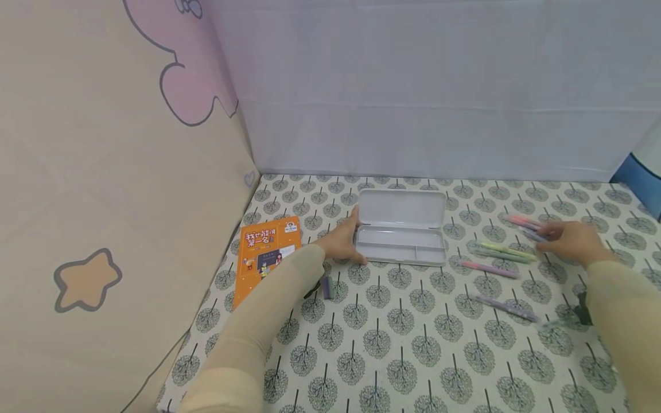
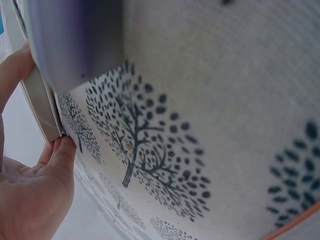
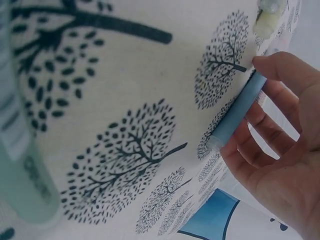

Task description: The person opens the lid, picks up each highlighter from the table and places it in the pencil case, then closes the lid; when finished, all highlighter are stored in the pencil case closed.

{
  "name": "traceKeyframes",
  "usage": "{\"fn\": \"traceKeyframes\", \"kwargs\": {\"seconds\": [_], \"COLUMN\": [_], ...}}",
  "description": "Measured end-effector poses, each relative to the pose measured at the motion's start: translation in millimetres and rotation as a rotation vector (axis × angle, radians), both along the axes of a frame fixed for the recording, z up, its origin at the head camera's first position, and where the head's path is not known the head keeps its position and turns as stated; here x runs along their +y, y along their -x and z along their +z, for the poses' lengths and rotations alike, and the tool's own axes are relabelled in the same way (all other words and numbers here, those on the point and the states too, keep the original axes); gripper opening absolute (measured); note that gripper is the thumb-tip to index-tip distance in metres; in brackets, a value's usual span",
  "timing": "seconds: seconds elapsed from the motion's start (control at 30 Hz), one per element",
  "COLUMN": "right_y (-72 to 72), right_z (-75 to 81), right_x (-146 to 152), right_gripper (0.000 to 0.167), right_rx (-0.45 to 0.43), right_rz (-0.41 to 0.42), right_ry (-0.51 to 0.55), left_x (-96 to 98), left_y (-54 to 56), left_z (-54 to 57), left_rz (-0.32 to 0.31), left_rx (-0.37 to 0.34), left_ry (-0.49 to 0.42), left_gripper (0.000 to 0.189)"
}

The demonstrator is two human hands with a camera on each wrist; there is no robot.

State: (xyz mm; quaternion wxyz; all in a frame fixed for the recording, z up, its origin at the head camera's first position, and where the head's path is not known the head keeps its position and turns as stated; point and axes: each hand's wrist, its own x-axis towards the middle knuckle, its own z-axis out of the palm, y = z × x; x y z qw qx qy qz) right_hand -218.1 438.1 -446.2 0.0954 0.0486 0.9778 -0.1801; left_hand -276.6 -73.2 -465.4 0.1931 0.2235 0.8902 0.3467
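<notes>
A white pencil case [image 1: 400, 245] lies with its lid [image 1: 401, 207] folded back. My left hand [image 1: 342, 238] is spread at its left side, with thumb and fingers touching the edge; in the left wrist view, fingertips [image 2: 61, 150] meet the case's side [image 2: 42, 107]. Over at the right, my right hand [image 1: 575, 244] pinches a blue pen [image 3: 237, 112] between thumb and fingers, low over the cloth. Beside that hand lie a pink pen [image 1: 524, 221], a yellow pen [image 1: 506, 249] and a green pen [image 1: 501, 254].
Nearer me lie a pink-and-purple pen [image 1: 490, 269], a purple pen [image 1: 506, 308] and a pale green pen [image 3: 32, 185]. A small purple-and-green block [image 1: 328, 288] sits by my left wrist. An orange book [image 1: 263, 252] is at the left, by the wall. Tree-patterned cloth [image 1: 403, 367] covers the table.
</notes>
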Motion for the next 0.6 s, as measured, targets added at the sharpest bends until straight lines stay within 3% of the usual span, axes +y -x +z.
{"fn": "traceKeyframes", "kwargs": {"seconds": [0.3, 0.6], "right_y": [3.6, 6.6], "right_z": [-3.4, 8.8], "right_x": [-2.2, -21.2], "right_gripper": [0.041, 0.044], "right_rx": [0.019, 0.0], "right_rz": [0.081, 0.127], "right_ry": [0.006, 0.025], "left_x": [0.2, 0.6], "left_y": [-1.4, -2.9], "left_z": [2.0, 3.6], "left_rz": [0.002, 0.001], "left_rx": [0.019, 0.017], "left_ry": [0.019, 0.034], "left_gripper": [0.151, 0.149]}}
